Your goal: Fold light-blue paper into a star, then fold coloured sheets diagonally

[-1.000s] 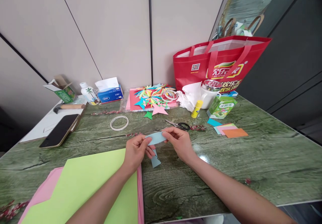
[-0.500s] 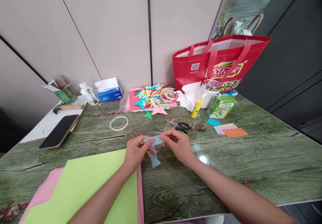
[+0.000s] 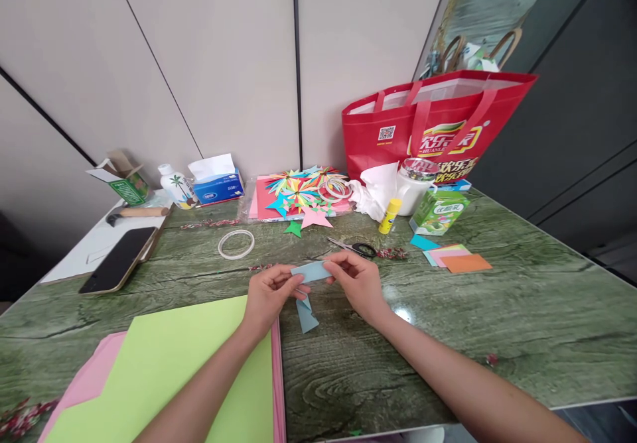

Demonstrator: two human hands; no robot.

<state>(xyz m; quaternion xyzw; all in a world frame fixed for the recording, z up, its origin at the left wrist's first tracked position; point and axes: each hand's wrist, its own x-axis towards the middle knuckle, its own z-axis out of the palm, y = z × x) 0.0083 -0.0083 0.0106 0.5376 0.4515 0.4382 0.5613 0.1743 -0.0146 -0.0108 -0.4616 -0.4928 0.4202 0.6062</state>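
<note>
A small folded strip of light blue paper [image 3: 311, 271] is held above the green wood-grain table [image 3: 497, 323] between both hands. My left hand [image 3: 269, 297] pinches its left end and my right hand [image 3: 359, 282] pinches its right end. Another folded light blue paper piece [image 3: 306, 315] lies on the table just below the hands. A large light green sheet [image 3: 169, 370] lies on pink sheets [image 3: 89, 377] by my left forearm.
Scissors [image 3: 355, 249], a tape ring [image 3: 235, 243], a glue stick [image 3: 389, 215] and coloured paper stars [image 3: 303, 194] lie beyond the hands. Small coloured squares [image 3: 455, 257], a green carton [image 3: 438, 211] and a red bag [image 3: 428, 125] are right. A phone [image 3: 119, 258] lies left.
The hands drew the blue strip's ends closer together, then spread them slightly again; the strip now lies flatter between the fingers. Nothing else moved.
</note>
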